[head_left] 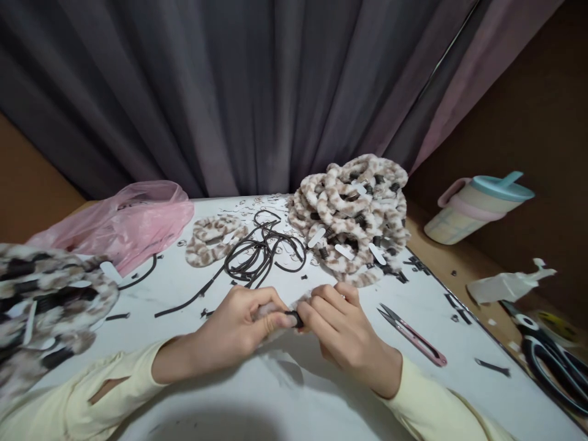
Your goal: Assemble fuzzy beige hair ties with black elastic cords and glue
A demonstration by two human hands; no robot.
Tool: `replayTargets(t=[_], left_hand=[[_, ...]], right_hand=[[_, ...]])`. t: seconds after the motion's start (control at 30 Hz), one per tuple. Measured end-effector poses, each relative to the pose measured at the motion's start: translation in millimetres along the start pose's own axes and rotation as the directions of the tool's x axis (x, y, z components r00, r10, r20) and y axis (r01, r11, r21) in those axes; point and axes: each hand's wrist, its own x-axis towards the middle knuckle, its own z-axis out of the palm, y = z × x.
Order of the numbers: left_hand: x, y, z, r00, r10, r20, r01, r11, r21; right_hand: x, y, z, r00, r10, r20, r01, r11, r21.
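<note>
My left hand (239,327) and my right hand (337,324) meet over the white table (257,392). Both are closed in a pinch on one fuzzy leopard-print hair tie (294,309) with a black elastic end between the fingertips. Most of the tie is hidden by my fingers. Loose black elastic cords (260,254) lie just beyond my hands. A big heap of finished fuzzy hair ties (351,214) sits behind my right hand.
Pink thread snips (413,335) lie right of my right hand. Two fuzzy ties (211,239) and a pink plastic bag (133,220) are at the back left. Another fuzzy pile (41,300) is far left. A lidded cup (478,205), crumpled paper (505,285) and black scissors (551,361) are right.
</note>
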Motion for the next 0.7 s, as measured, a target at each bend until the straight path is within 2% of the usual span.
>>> replayTargets(t=[0.1,0.27,0.37,0.47,0.6,0.7], left_hand=[[3.6,1.4,-1.7,0.972,-0.211,0.107,0.233,0.935,-0.266],[4.7,-1.8,-0.8,0.920,-0.351,0.174,0.392,0.817,-0.423],[4.1,-2.5,1.0,0.900,-0.390,0.193,0.434,0.772,-0.465],[4.2,-2.0,1.8,0.888,-0.405,0.217,0.458,0.739,-0.493],[4.9,-1.6,2.0,0.884,-0.419,0.206,0.461,0.715,-0.525],[5.0,-2.5,3.7,0.882,-0.431,0.190,0.463,0.718,-0.520]], right_hand=[[0.0,1.2,0.6,0.996,-0.086,0.030,0.089,0.987,-0.135],[-0.6,2.0,3.1,0.990,-0.129,0.061,0.139,0.968,-0.209],[-3.6,2.8,8.3,0.990,-0.136,0.020,0.137,0.963,-0.233],[-5.2,3.6,11.8,0.995,-0.103,-0.007,0.100,0.978,-0.181],[-3.6,3.3,12.5,0.997,0.035,0.072,-0.032,0.999,-0.040],[-3.3,2.5,13.8,0.996,0.029,0.079,-0.028,1.000,-0.013]])
